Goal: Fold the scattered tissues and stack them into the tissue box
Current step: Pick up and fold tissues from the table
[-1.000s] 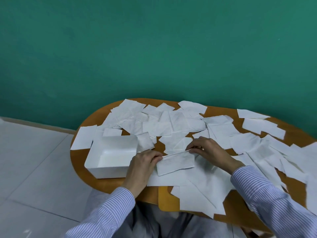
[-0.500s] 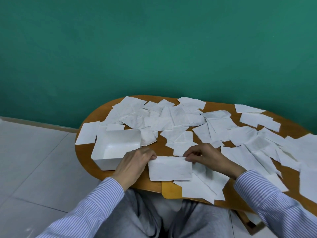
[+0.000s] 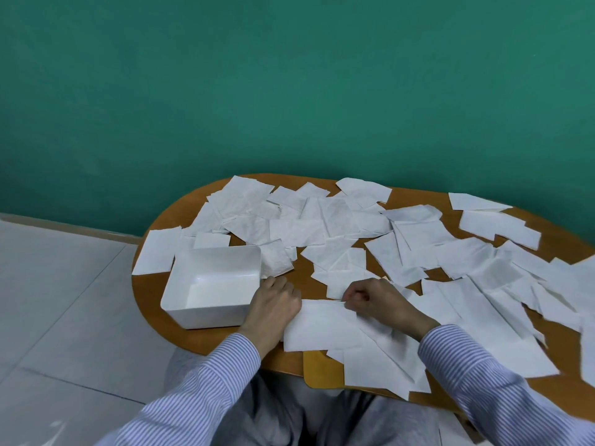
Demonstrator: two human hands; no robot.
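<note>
Folding looks to be the step in hand: left hand (image 3: 273, 304) and right hand (image 3: 375, 299), both curled, pinch one tissue (image 3: 322, 325) by its far edge, the seemingly empty tissue box (image 3: 212, 286) at nine o'clock awaiting it next.

Tissue box (image 3: 212, 286) sits on counter (image 3: 151, 286), near left edge. Left hand (image 3: 273, 305) just right of box; folded tissue (image 3: 322, 326) between it and right hand (image 3: 376, 299). Scattered tissues (image 3: 322, 220) spread behind and right, some overhanging the near edge.
</note>
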